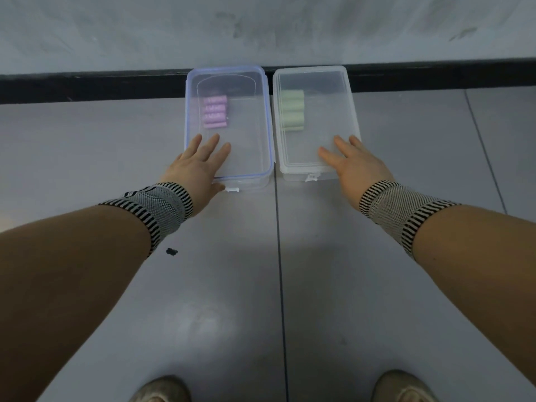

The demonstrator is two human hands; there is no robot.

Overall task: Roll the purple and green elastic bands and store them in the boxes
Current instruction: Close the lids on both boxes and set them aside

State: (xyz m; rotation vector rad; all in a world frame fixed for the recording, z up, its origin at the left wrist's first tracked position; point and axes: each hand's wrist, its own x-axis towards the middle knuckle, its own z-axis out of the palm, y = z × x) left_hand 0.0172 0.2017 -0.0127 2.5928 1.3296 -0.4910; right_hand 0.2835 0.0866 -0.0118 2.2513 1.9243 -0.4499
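Lids were seated on both clear boxes, which stood side by side along the far edge of the desk (261, 285), against the dark strip below the wall. The left box (203, 82), its lid rimmed in blue, held the purple bands (215, 111), rolled and stacked in a short column toward its far left corner. The right box (342, 91) held the green bands (292, 109), rolled likewise and lying near its far left side.

The left hand (200, 163) lay flat on the near left corner of the blue-rimmed lid, fingers straight and slightly spread, gripping nothing. The right hand (352, 161) lay flat in the same manner on the near right corner of the other lid, also holding nothing. This flat-palm placement at the near corners was probably chosen to press each lid down onto its rim, or to steady the boxes against sliding. Whether any side latches were engaged could not be told.

No loose bands showed on the desk, so rolling and storing appeared complete, with lid closure the step in hand. A small dark speck (171, 252) lay near the left forearm. Two shoe tips (162, 390) showed at the near edge.
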